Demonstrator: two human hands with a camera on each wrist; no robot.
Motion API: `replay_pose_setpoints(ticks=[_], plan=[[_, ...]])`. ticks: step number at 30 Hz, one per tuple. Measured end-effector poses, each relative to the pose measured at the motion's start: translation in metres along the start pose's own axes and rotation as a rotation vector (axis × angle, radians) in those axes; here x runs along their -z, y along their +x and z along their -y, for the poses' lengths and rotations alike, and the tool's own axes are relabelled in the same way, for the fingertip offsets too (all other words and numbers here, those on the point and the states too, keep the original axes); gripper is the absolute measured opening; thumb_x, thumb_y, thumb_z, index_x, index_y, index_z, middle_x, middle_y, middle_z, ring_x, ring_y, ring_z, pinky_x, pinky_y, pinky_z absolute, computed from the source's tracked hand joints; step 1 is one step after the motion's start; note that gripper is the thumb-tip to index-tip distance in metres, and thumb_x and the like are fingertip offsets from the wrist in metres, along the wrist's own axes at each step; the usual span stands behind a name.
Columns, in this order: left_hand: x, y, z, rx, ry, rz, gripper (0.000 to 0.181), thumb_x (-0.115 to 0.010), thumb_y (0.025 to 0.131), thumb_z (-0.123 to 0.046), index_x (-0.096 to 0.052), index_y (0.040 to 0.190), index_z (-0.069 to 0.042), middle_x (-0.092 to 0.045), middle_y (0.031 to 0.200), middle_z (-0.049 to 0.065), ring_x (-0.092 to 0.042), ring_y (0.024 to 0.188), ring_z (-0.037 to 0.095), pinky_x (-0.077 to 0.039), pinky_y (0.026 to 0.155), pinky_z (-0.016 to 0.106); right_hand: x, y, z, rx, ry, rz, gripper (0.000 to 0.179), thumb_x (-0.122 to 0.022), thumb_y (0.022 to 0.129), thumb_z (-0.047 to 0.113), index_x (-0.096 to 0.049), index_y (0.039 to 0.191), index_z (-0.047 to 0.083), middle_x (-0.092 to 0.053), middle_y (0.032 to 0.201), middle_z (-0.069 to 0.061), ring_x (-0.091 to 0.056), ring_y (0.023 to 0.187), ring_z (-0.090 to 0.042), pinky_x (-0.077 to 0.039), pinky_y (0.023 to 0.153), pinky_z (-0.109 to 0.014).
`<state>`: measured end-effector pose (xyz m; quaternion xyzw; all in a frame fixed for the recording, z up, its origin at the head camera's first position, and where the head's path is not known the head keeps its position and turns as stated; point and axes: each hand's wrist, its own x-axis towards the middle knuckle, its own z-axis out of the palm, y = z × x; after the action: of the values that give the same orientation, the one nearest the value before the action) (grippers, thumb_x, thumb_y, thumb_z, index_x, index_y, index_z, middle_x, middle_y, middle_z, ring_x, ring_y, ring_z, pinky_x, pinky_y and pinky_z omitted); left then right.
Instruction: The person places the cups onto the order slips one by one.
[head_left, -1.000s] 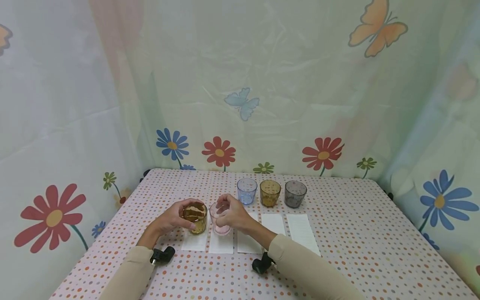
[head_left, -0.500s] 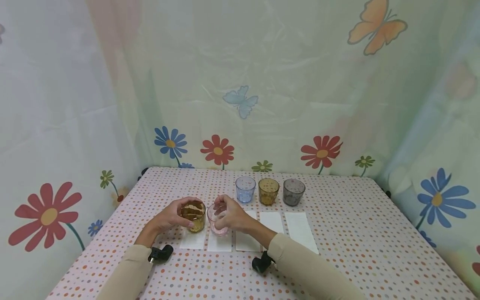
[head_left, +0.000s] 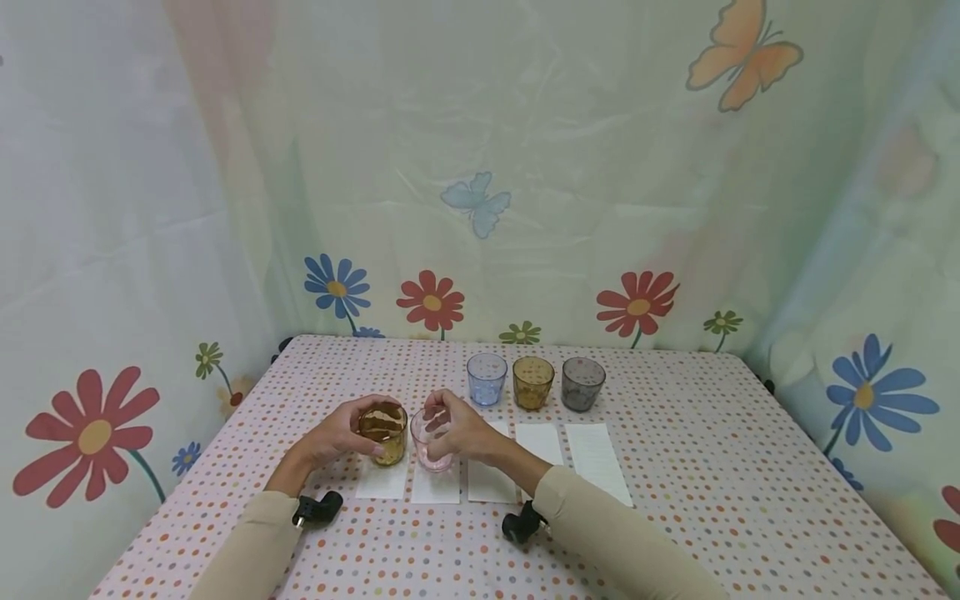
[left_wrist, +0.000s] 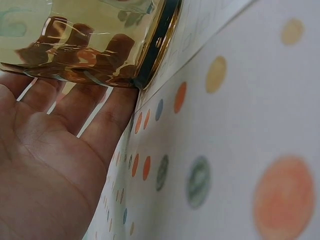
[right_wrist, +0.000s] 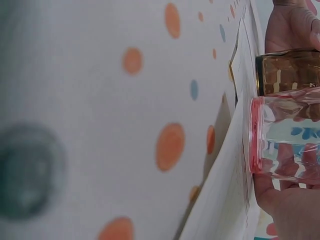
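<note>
An amber glass (head_left: 391,455) stands upright on the leftmost white paper slip (head_left: 381,487). My left hand (head_left: 339,432) grips it from the left, thumb in front and fingers round the far side. In the left wrist view, fingers show through the amber wall (left_wrist: 100,30), its base down at the paper. Just right of it, a clear pink glass (head_left: 422,438) stands upright on the second slip (head_left: 436,490). My right hand (head_left: 467,432) holds this glass from the right. The right wrist view shows both glasses side by side, the pink base (right_wrist: 256,135) at the paper.
Behind the slips stand a blue glass (head_left: 487,383), another amber glass (head_left: 533,386) and a grey glass (head_left: 582,387) in a row. More paper slips (head_left: 597,458) lie to the right. Dotted cloth (head_left: 675,467) covers the table, and a flowered curtain (head_left: 375,167) surrounds it.
The pink glass has shifted very slightly left, closer to the amber glass, with my right hand on it. My left hand keeps its grip. The head view has turned a little.
</note>
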<state>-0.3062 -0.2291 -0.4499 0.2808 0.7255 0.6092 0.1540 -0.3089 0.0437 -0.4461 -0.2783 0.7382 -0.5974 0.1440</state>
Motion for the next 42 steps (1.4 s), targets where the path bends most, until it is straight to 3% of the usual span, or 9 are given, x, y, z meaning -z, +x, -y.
replay_pose_setpoints(ticks=[10,17,23,30,34,42], plan=[[0.0,0.001,0.0,0.01,0.017,-0.006,0.078,-0.081,0.078,-0.006,-0.045,0.146,0.003,-0.051,0.14,0.029,-0.055,0.125,0.037,-0.05,0.102,0.04,0.002,0.0,0.0,-0.011,0.012,0.009,0.066,-0.07,0.063,-0.008,-0.047,0.125,-0.001,-0.053,0.125,-0.025,-0.058,0.115,-0.043,-0.055,0.09,-0.035],[0.001,0.001,0.001,0.001,0.017,0.001,0.076,-0.079,0.079,-0.004,-0.045,0.146,0.003,-0.051,0.141,0.029,-0.055,0.126,0.038,-0.05,0.103,0.042,0.003,0.001,0.0,0.006,0.011,0.026,0.073,-0.073,0.06,-0.01,-0.046,0.127,0.0,-0.053,0.125,-0.027,-0.057,0.115,-0.043,-0.052,0.099,-0.048],[0.002,0.001,0.003,-0.004,0.006,0.008,0.076,-0.079,0.08,-0.005,-0.044,0.147,0.003,-0.052,0.141,0.028,-0.055,0.126,0.036,-0.051,0.103,0.038,0.003,0.001,-0.004,0.023,0.001,0.031,0.078,-0.078,0.059,-0.011,-0.045,0.128,0.001,-0.053,0.124,-0.025,-0.057,0.114,-0.042,-0.049,0.102,-0.052],[0.002,0.001,0.004,-0.007,-0.011,0.013,0.076,-0.08,0.08,-0.006,-0.044,0.146,0.003,-0.051,0.141,0.029,-0.055,0.126,0.038,-0.051,0.102,0.038,0.007,-0.002,-0.002,0.015,-0.06,0.059,0.095,-0.085,0.059,-0.009,-0.041,0.142,-0.001,-0.051,0.135,-0.021,-0.054,0.122,-0.039,-0.049,0.104,-0.048],[0.002,0.001,0.004,-0.013,-0.023,0.018,0.076,-0.08,0.08,-0.005,-0.044,0.146,0.004,-0.051,0.14,0.03,-0.055,0.126,0.038,-0.051,0.103,0.041,0.008,-0.004,0.001,0.025,-0.06,0.072,0.098,-0.087,0.063,-0.004,-0.038,0.148,0.001,-0.048,0.141,-0.019,-0.052,0.126,-0.04,-0.047,0.106,-0.052],[0.002,0.002,0.005,-0.016,-0.022,0.023,0.075,-0.079,0.08,-0.006,-0.044,0.146,0.004,-0.051,0.14,0.03,-0.054,0.126,0.043,-0.05,0.103,0.043,0.011,-0.006,0.002,0.116,-0.03,0.004,0.075,-0.077,0.087,0.013,-0.037,0.149,-0.001,-0.043,0.147,-0.027,-0.047,0.13,-0.047,-0.049,0.102,-0.048]])
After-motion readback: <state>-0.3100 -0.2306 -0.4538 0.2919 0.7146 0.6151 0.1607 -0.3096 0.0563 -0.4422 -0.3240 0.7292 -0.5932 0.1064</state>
